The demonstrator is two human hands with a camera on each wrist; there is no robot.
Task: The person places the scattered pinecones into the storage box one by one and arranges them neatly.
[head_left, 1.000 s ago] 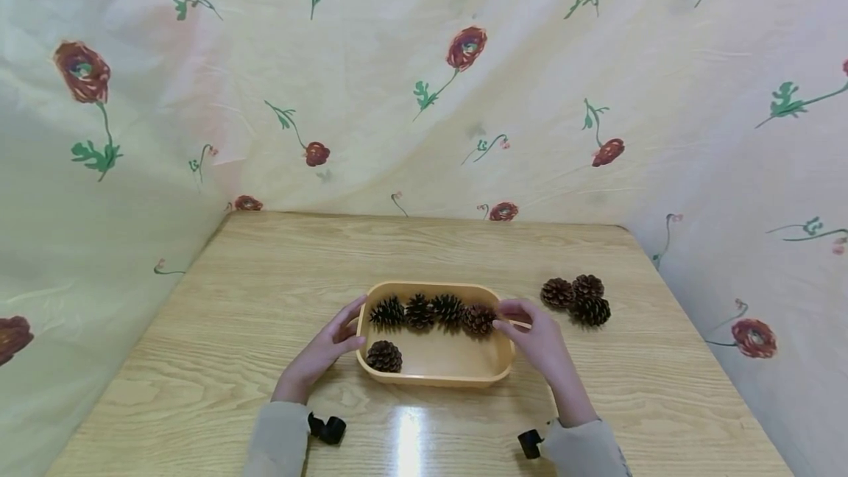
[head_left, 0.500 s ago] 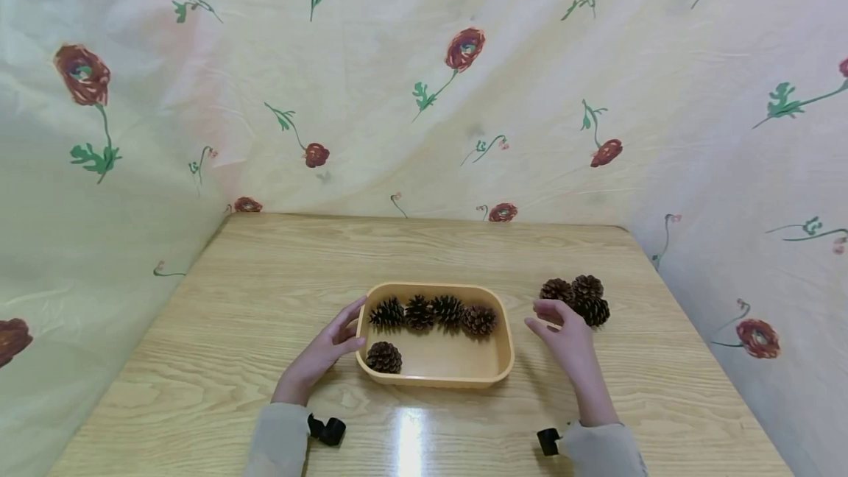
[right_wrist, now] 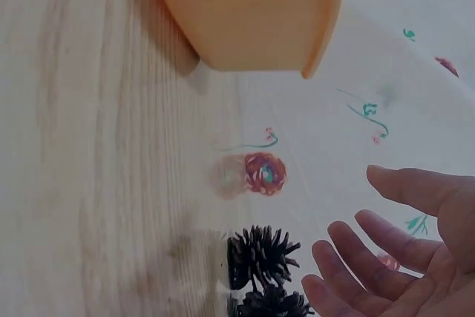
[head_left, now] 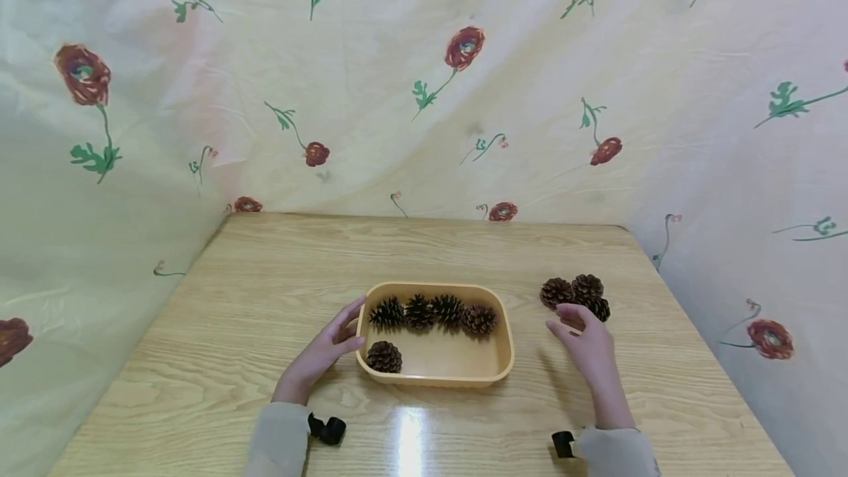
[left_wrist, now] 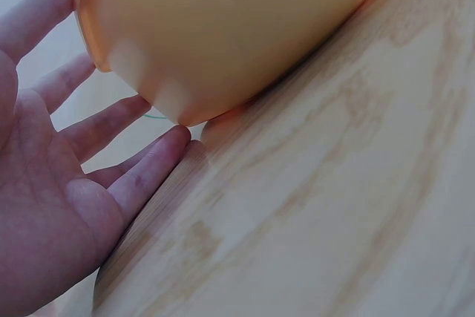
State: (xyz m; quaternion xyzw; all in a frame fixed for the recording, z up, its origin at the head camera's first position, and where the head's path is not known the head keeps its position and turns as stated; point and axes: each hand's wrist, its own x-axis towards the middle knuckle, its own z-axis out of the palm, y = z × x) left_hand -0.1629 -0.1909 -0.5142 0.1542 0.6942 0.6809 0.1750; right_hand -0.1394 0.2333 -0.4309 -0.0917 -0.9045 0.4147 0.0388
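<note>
My left hand [head_left: 324, 352] touches the left end of a tan plastic box [head_left: 444, 361] with extended fingertips. The left wrist view shows those fingers [left_wrist: 104, 128] spread against the box's outer wall. Inside lie several brown pine cones: a row along the far side, ending with a pine cone [head_left: 479, 320] at the right, and a single pine cone [head_left: 384, 357] in the near left corner. To the right, my right hand [head_left: 592, 350] hovers with loosely bent fingers and nothing in it. Just beyond it, a pine cone [head_left: 556, 293], a second pine cone [head_left: 587, 286] and a partly hidden third pine cone [head_left: 599, 308] sit clustered.
The wooden table [head_left: 298, 249] meets a flower-printed cloth [head_left: 371, 79] at its back and sides. A black wrist camera [head_left: 333, 430] is on the left wrist and another black camera [head_left: 563, 444] on the right.
My right hand has moved right, from above the box's right end to beside the clustered pine cones. The rightmost pine cone in the box is now uncovered. My left hand has not moved.
</note>
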